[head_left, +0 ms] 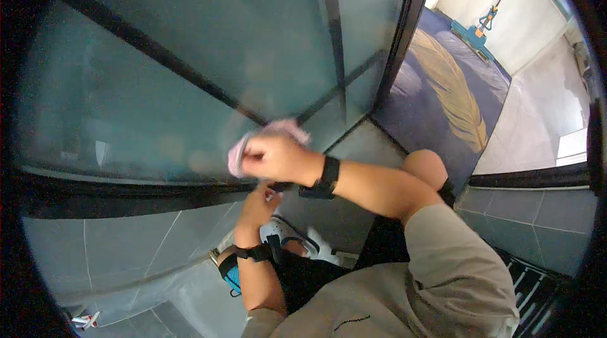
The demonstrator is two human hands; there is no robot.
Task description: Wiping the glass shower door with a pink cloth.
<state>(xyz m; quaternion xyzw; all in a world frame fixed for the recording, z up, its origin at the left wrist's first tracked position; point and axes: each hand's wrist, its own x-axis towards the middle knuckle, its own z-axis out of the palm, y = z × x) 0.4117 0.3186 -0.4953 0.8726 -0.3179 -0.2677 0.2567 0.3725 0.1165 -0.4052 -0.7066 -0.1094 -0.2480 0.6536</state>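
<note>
A pink cloth [236, 156] is bunched in my right hand [286, 158], close against a large glass panel [158, 98] with dark bars. The hand is closed and slightly blurred; cloth shows on both sides of the fingers. Just below it, my left hand [255, 206] sits beside the black lower frame [158, 194] of the panel. Its fingers are curled in, and what they hold, if anything, is hidden. Each wrist wears a black strap.
A blue flat mop [473, 39] with an orange-tipped handle leans on a pale wall past the panel's edge. Beneath it lies a dark blue mat [436, 94] with feather patterns. Grey tiles [120, 243] line the low wall. A dark slotted grate [528, 287] is at lower right.
</note>
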